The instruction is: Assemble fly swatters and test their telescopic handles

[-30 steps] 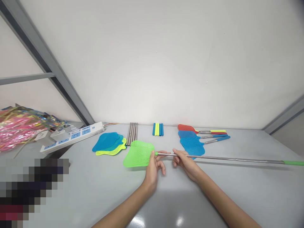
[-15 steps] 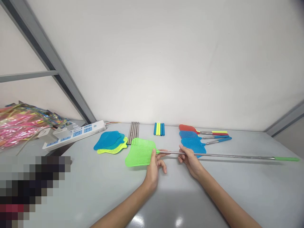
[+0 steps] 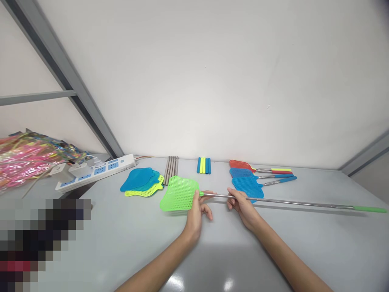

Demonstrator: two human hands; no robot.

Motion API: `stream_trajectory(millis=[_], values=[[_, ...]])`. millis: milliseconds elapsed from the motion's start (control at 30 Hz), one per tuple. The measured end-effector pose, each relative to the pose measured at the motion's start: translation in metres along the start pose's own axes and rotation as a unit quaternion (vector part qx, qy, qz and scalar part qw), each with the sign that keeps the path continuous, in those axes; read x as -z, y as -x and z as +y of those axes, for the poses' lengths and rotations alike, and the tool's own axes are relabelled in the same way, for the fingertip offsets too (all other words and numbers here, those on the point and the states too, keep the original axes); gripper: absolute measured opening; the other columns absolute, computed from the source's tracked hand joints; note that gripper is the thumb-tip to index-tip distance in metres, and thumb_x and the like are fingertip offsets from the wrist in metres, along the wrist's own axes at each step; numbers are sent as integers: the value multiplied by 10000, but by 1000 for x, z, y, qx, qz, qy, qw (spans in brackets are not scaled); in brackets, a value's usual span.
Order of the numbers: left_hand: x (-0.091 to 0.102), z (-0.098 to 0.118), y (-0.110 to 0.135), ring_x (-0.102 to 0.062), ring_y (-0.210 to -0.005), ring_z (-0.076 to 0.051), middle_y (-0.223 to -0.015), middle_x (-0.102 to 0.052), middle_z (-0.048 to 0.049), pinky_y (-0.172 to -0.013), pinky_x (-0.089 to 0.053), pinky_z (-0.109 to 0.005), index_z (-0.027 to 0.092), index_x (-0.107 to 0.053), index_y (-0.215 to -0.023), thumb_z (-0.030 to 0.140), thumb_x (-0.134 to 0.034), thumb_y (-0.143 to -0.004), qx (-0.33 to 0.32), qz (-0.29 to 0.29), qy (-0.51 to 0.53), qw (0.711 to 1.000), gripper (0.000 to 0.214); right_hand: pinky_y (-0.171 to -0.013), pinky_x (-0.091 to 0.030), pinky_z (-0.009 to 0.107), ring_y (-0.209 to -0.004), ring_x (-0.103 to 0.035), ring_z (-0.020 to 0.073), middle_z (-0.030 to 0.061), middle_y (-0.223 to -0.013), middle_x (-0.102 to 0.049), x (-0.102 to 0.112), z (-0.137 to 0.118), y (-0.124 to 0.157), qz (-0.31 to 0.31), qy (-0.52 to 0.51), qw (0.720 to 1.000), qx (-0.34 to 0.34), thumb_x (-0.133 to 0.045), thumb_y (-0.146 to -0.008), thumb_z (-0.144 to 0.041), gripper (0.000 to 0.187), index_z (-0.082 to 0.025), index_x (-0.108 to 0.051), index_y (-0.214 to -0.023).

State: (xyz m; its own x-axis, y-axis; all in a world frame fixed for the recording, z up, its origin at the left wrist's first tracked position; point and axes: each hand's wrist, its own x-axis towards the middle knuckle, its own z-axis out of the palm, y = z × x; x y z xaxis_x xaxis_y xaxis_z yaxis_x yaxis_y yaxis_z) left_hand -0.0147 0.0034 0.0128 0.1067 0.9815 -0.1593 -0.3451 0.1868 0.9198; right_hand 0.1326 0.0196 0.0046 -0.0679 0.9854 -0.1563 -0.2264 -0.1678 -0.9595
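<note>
A green fly swatter (image 3: 180, 194) with a long extended metal rod and a green handle stretches across the table toward the right. My left hand (image 3: 197, 213) grips it where the mesh head meets the rod, thumb on top. Farther along, my right hand (image 3: 241, 205) pinches the rod between thumb and fingers. Behind my right hand lie several assembled fly swatters (image 3: 247, 186), red and blue, with short rods. Left of the green head rests a stack of loose swatter heads (image 3: 141, 180) in blue and yellow.
Several metal rods (image 3: 172, 170) and a row of blue and yellow handle sleeves (image 3: 203, 165) lie near the wall. At the left, a power strip (image 3: 97, 173) with plugs sits by a heap of plastic-wrapped items (image 3: 33, 160). A blurred-out patch covers the lower left.
The handle end of the green fly swatter has dipped slightly and shifted a little to the right. Both hands keep nearly the same place and hold.
</note>
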Motion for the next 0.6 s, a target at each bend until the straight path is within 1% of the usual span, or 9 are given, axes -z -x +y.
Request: stream_trajectory(millis=[267, 600], values=[[2, -1, -2, -422, -358, -41, -1001, -570, -68, -464, -381, -230, 168, -531, -895, 484, -269, -771, 1, 4, -15, 1000, 429, -513, -287, 259, -420, -386, 104, -30, -397, -380, 0, 1, 0, -10, -1, 1000, 7, -478, -708, -410, 383, -179, -377, -419], [3, -2, -3, -423, -359, -44, -995, -575, -62, -470, -374, -231, 172, -532, -883, 485, -268, -773, 3, 11, -22, 1000, 424, -522, -294, 254, -425, -391, 105, -25, -400, -384, 0, 0, 0, -11, 18, 1000, 12, -465, -713, -419, 391, -180, -374, -416]])
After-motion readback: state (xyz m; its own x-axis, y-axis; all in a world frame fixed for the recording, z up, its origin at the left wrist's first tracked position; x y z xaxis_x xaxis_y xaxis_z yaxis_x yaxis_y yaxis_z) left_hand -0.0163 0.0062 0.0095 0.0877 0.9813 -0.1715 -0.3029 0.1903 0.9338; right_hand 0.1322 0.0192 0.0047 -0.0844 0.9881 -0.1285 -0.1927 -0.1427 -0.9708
